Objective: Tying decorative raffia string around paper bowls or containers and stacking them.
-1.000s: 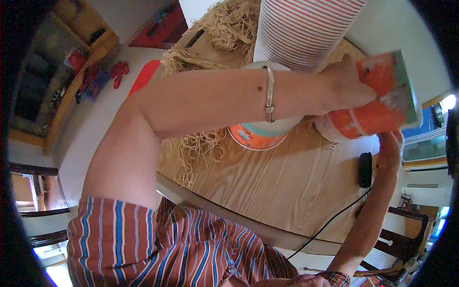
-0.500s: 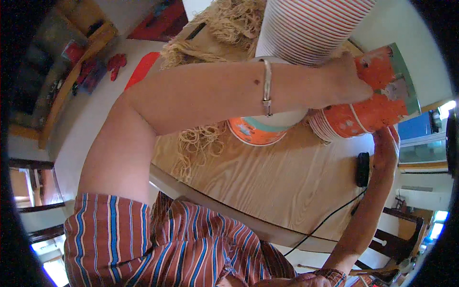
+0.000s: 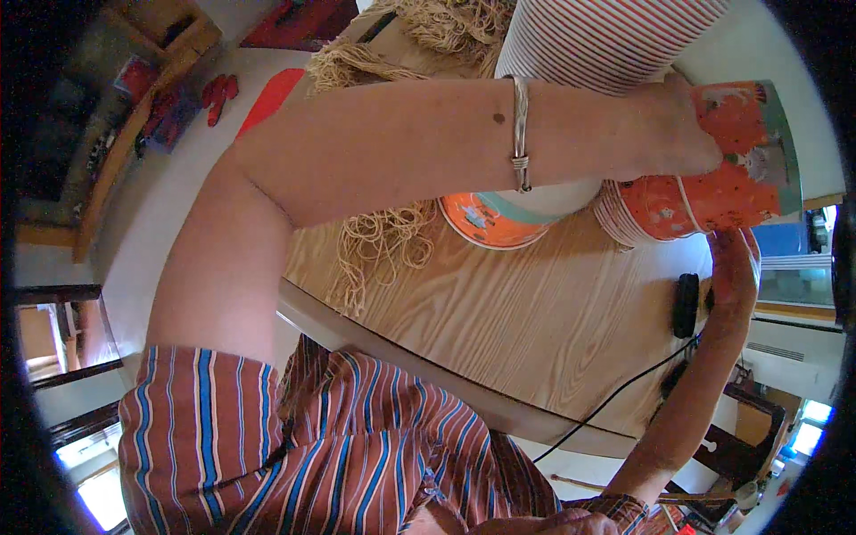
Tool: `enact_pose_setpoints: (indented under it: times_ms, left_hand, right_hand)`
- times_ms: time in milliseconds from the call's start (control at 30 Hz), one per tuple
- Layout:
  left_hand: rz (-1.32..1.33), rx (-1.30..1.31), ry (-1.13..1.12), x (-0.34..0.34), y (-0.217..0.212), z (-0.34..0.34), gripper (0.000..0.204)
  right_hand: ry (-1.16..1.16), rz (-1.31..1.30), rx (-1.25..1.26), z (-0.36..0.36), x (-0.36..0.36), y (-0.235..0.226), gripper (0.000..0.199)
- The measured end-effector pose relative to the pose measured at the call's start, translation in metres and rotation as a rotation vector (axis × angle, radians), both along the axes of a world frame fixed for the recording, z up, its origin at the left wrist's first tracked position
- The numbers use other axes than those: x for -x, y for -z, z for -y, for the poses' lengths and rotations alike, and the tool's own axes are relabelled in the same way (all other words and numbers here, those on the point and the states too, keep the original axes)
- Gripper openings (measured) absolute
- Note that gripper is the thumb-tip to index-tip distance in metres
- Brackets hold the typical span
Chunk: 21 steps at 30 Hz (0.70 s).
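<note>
My left hand (image 3: 685, 129) reaches across to the right and lies against the stack of orange paper tubs (image 3: 664, 209), its fingers bent around the far side and mostly hidden. From below, my right hand (image 3: 735, 254) grips the same stack near its green-edged end; its fingertips are out of sight behind it. The tubs lie on their side, nested, with white rims toward the left. Under my left forearm, one orange tub with a green band (image 3: 490, 223) sits on the wooden table (image 3: 526, 330). Behind it rises a tall nested stack with red and white rims (image 3: 606, 45).
Tangled tan twine (image 3: 388, 250) lies at the table's left edge, with more twine bundles (image 3: 464, 31) at the back. A black object (image 3: 685, 305) and a black cable (image 3: 615, 392) are at the right. Red shoes (image 3: 218, 96) rest on the floor, far left.
Both hands and the orange stack sit slightly higher and farther right in the picture. The table and the tall stack have shifted the same way, so the view itself has moved.
</note>
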<state>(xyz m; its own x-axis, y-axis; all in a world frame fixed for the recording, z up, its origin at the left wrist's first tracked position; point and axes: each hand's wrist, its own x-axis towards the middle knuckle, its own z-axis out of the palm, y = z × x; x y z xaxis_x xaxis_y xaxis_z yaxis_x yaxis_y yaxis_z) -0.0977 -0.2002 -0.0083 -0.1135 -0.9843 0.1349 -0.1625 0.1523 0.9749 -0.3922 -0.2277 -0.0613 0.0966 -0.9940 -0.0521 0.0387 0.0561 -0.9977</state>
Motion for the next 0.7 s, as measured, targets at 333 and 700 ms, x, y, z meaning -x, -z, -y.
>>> enact_pose_setpoints:
  times_ms: [333,700]
  left_hand:
    - [0.257,0.042,0.124,-0.022,-0.034,-0.024,0.055]
    - [0.11,0.248,-0.078,-0.011,-0.004,-0.011,0.042]
  right_hand:
    - [0.132,-0.02,0.071,-0.02,-0.035,-0.017,0.03]
    - [0.195,-0.313,0.168,-0.014,-0.023,-0.031,0.029]
